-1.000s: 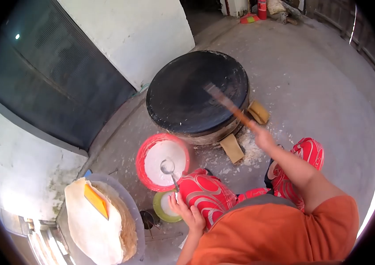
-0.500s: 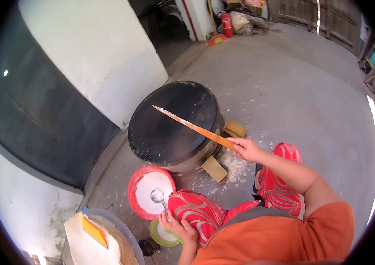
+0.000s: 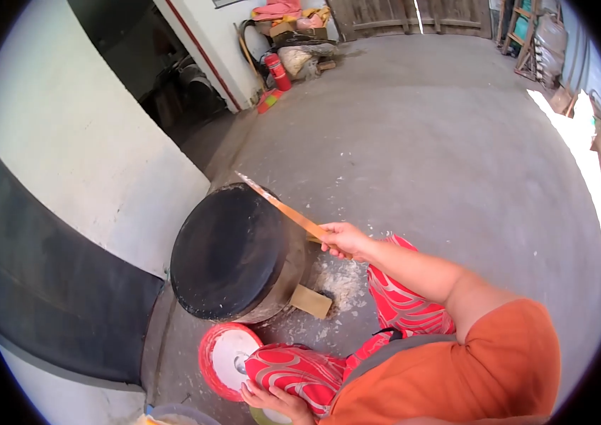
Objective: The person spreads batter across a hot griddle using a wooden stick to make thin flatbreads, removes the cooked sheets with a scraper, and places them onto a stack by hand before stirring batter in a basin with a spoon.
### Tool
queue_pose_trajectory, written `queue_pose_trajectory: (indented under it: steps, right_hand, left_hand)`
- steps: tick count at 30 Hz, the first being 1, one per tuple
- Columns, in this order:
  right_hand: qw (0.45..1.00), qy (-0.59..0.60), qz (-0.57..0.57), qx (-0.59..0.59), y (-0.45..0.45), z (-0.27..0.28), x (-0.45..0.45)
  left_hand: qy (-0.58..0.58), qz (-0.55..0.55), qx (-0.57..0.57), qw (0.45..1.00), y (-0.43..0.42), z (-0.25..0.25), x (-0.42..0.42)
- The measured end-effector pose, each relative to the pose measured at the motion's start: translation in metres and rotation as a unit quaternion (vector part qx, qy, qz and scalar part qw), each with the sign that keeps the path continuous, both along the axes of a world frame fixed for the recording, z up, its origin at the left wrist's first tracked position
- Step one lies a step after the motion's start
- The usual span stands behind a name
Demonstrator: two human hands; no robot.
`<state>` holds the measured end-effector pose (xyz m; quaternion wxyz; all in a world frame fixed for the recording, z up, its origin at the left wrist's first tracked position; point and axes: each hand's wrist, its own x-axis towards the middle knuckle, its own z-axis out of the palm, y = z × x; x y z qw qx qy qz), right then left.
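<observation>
My right hand (image 3: 345, 240) is closed around the handle end of a long flat wooden spatula (image 3: 293, 214). White residue coats its pointed far end, which reaches over the far edge of a large round black griddle (image 3: 226, 251). My left hand (image 3: 277, 401) is low beside my knee, fingers apart, close to a red basin (image 3: 210, 363). White batter (image 3: 228, 348) fills the basin, and a metal ladle (image 3: 241, 365) rests in it, its handle mostly hidden by my knee. Below the left hand shows part of a green-rimmed bowl (image 3: 269, 416).
A yellowish block (image 3: 311, 302) lies against the griddle's base, with white flakes (image 3: 346, 282) scattered on the floor. At the bottom edge is a partly visible tub (image 3: 185, 413). A red fire extinguisher (image 3: 278, 72) stands by the far doorway. White wall (image 3: 95, 163) borders the left.
The view has swung up and to the right, so the griddle and basin sit lower and further left. The spatula has shifted toward the griddle's far right edge. My left hand stays beside the basin.
</observation>
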<state>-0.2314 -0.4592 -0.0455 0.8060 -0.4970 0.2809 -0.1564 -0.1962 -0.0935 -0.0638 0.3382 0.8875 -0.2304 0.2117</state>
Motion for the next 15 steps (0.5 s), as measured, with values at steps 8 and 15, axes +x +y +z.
queue_pose_trajectory:
  steps: [8, 15]
  right_hand:
    - [1.000, 0.018, 0.003, -0.018, 0.0022, -0.0009, -0.0081]
    - [0.999, 0.020, 0.018, -0.022, 0.0049, -0.0072, -0.0055]
  left_hand:
    - [-0.044, 0.001, 0.009, 0.999, 0.0002, -0.0056, 0.0003]
    - [-0.018, 0.001, 0.025, 1.000, -0.0023, -0.0044, 0.0007]
